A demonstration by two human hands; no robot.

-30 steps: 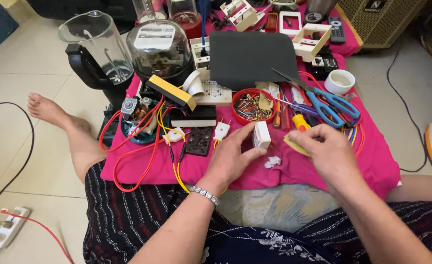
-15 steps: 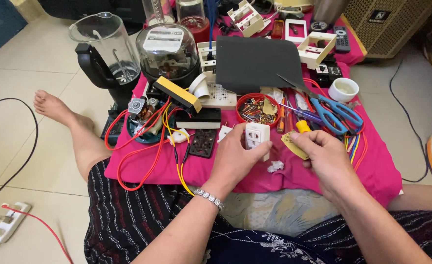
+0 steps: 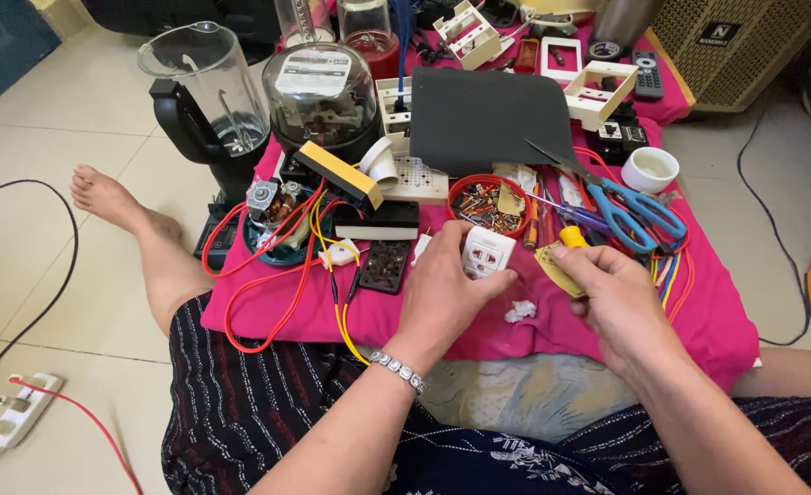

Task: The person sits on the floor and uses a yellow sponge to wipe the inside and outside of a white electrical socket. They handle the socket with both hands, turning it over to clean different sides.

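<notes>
Since a second ago, left hand (image 3: 446, 293) has lifted the white socket (image 3: 487, 252) off the pink cloth (image 3: 699, 321), grip closed around it. Right hand (image 3: 612, 293) pinches a yellow-handled screwdriver (image 3: 572, 240); steady the socket before engaging.

Bright even daylight, soft shadows, sharp

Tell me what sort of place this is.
Probably a home floor used as a makeshift electrical repair spot. The person sits on pale floor tiles with parts spread over a pink cloth: a blender jug, loose red wires and a white socket in the left hand.
</notes>
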